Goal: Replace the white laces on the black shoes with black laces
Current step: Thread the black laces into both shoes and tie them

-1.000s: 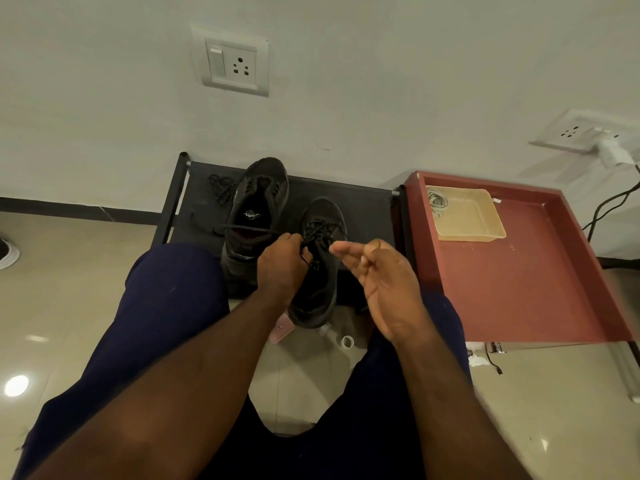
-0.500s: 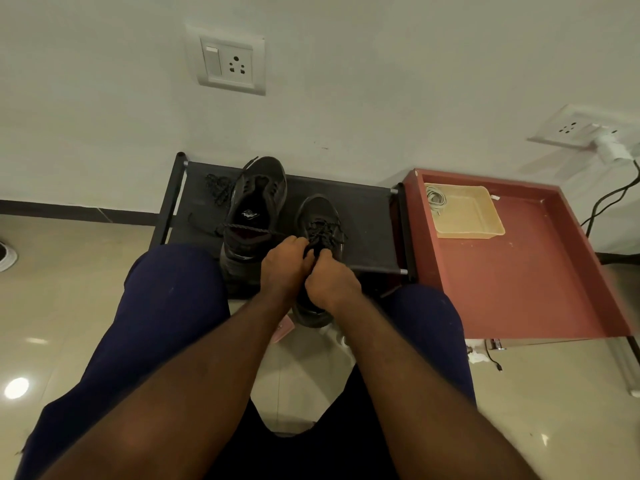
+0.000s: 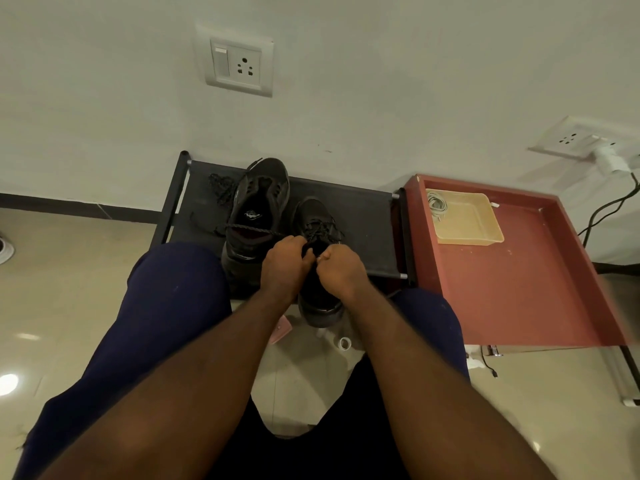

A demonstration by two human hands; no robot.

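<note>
**A:** What are my hands doing?

**B:** Your left hand (image 3: pixel 284 263) and your right hand (image 3: pixel 343 270) are knuckle to knuckle, nearly touching, over the lacing of the nearer shoe (image 3: pixel 320 308). Your left hand's fingers are curled round a black lace (image 3: pixel 249 229). The lace runs taut from that hand to the left, across the open mouth of the farther shoe (image 3: pixel 261 202). Your right hand is curled as well, thumb against forefinger. Your own knuckles hide the fingertips, so I cannot tell what it pinches, if anything.

**A:** Where does the nearer shoe sit?

**B:** It lies across the front edge of the rack (image 3: pixel 367 230), a little right of the middle. Its heel hangs out past that edge above the floor between your knees, and its toe points at the wall. Just beyond your knuckles, black lacing criss-crosses its top.

**A:** And the other shoe?

**B:** It is just beside the first on the left and farther back, with its toe at the rack's back edge. A loose black tangle (image 3: pixel 220 187) lies near the rack's back left corner.

**A:** The white laces?

**B:** The white laces (image 3: pixel 436 204) are coiled in the back left corner of a beige tray (image 3: pixel 479 232). The tray sits in the back left corner of the red table (image 3: pixel 519 289), just right of the rack. A wall socket (image 3: pixel 239 65) is on the wall above the rack.
</note>
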